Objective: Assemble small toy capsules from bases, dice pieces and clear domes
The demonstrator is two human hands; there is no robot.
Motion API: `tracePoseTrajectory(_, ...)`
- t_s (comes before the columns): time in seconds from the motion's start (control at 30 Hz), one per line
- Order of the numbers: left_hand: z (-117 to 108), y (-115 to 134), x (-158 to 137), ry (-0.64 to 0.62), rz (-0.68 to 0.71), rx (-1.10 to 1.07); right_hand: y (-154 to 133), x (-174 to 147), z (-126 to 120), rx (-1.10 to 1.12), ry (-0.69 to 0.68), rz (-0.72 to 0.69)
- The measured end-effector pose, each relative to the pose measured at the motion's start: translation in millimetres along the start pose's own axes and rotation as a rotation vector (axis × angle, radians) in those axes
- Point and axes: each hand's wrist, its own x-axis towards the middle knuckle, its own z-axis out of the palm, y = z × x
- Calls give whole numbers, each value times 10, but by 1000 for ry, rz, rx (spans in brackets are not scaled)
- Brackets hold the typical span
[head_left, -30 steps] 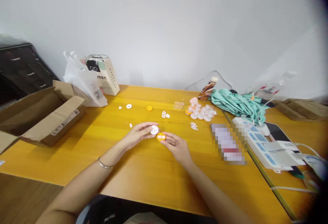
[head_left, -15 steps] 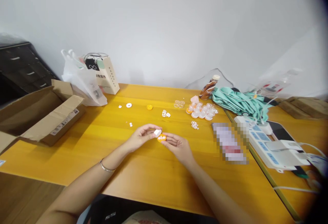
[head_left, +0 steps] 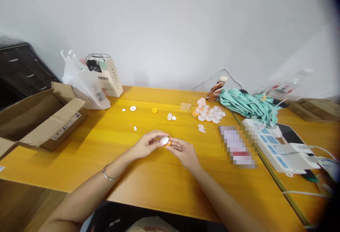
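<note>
My left hand (head_left: 150,143) pinches a small round white piece (head_left: 164,140) between thumb and fingers. Against it, my right hand (head_left: 183,151) grips a small round orange piece (head_left: 168,143), mostly covered by the white one. The two pieces touch, white over orange, above the table's middle; whether they are joined I cannot tell. Beyond my hands lie a yellow disc (head_left: 154,110), a white ring (head_left: 133,108), a group of white openwork parts (head_left: 171,117) and another group of white openwork parts (head_left: 202,128). Two tiny white pieces (head_left: 135,128) lie left of them.
Several white-and-orange round pieces (head_left: 208,113) cluster at the back right beside clear rings (head_left: 185,106). A bottle (head_left: 216,89), green cloth (head_left: 248,105), blurred phone (head_left: 237,147) and power strip (head_left: 273,148) occupy the right. An open carton (head_left: 66,127), plastic bag (head_left: 82,83) and paper bag (head_left: 113,78) stand left.
The white piece has come down over the orange piece, hiding the white contents seen in it earlier. My hands are a little closer together; the loose parts lie as before.
</note>
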Motion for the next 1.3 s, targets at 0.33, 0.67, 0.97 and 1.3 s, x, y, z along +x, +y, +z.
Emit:
tracePoseTrajectory(0.33,13,-11,-38,-15,157,344,74,-4,18,73,42,96)
tracePoseTrajectory(0.67,14,-16,-49,-48,182,408,96,-8,27,72,56,125)
tracePoseTrajectory(0.97,20,28,-69,-35,155,470,149,-31,25,2,72,94)
tracePoseTrajectory(1.3,-32,74,-88,-117,112,468,136,-35,19,-14,5,94)
